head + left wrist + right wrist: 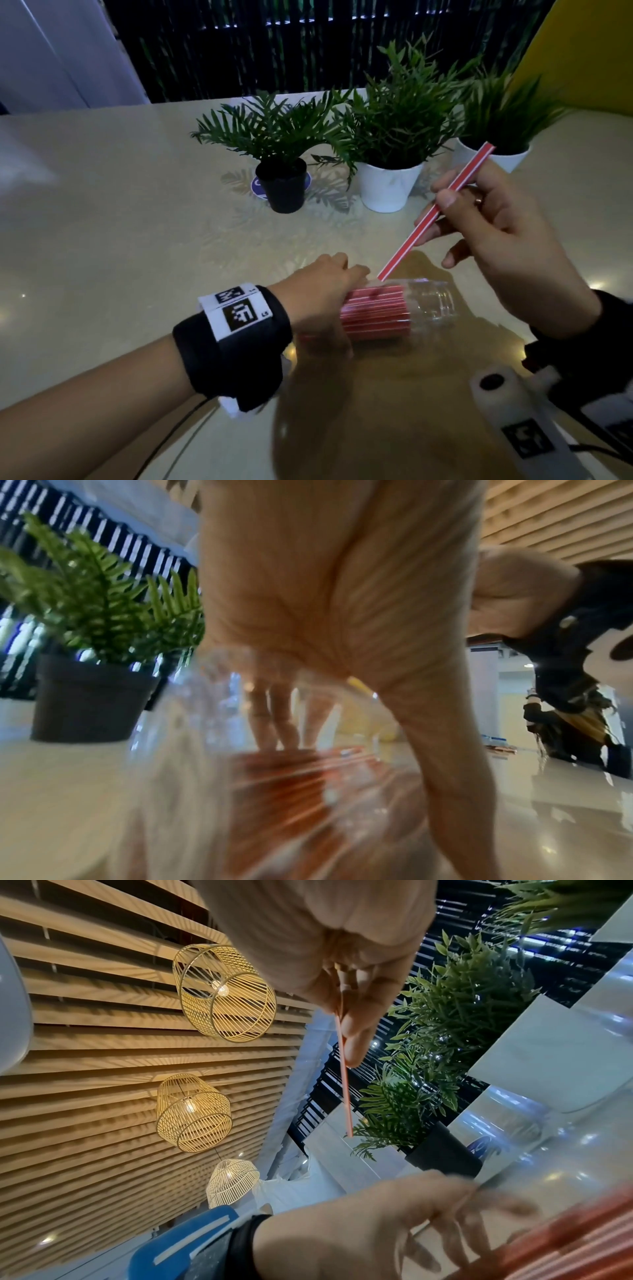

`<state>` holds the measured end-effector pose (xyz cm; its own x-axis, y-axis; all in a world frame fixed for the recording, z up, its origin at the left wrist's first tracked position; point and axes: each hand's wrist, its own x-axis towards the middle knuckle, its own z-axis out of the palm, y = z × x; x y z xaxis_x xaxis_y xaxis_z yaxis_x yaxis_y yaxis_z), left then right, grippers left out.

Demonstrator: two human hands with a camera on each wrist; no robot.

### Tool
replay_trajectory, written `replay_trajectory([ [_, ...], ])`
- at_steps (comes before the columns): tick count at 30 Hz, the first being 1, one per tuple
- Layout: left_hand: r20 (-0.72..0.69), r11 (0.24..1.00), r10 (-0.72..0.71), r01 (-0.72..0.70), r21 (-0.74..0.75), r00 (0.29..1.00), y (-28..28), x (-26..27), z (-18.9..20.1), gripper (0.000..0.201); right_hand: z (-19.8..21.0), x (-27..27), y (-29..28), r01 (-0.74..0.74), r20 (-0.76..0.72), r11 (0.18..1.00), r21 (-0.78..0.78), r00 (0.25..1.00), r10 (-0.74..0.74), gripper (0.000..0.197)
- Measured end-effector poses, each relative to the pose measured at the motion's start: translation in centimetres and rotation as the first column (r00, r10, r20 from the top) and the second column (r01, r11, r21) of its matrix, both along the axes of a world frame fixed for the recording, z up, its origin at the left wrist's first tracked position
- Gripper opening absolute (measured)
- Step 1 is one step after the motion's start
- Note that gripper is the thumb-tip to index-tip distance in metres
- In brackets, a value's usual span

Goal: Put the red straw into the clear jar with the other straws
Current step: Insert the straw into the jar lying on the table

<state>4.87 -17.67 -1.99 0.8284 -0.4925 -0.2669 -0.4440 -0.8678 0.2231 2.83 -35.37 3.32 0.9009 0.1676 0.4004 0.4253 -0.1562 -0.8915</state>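
Observation:
A clear jar (430,305) lies tipped on its side over the table, mouth toward the right. Several red-and-white straws (375,313) fill its left half. My left hand (322,294) grips the jar around its closed end; in the left wrist view the palm (325,601) wraps the blurred jar (192,777). My right hand (442,209) pinches one red straw (424,226) between thumb and fingers, slanted. Its lower tip sits at the jar's upper side beside my left fingers, outside the mouth. In the right wrist view the red straw (346,1091) points away from the right hand (346,1015).
Three potted plants stand behind the jar: a black pot (284,188), a white pot (387,188), another white pot (503,161) at the right. The glossy beige table (120,222) stretches left. A white device with a marker (513,428) lies near the front right.

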Motion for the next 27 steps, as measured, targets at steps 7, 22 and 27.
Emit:
replay_trajectory([
  [7, -0.091, 0.965, 0.118, -0.135, -0.223, 0.989, 2.0, -0.8, -0.1, 0.071, 0.5, 0.3, 0.0, -0.008, 0.037, 1.0, -0.005, 0.999, 0.008, 0.009],
  [22, -0.307, 0.483, 0.156, -0.344, -0.805, 0.939, 4.6, -4.3, 0.1, 0.079, 6.2, 3.2, 0.7, 0.137, 0.33, 0.988, 0.076, 0.931, -0.154, 0.013],
  [27, -0.287, 0.423, 0.15, -0.323, -0.847, 0.946, 4.5, -4.6, 0.5, 0.074, 6.0, 2.6, 3.6, 0.022, 0.258, 0.995, -0.102, 0.966, 0.006, 0.007],
])
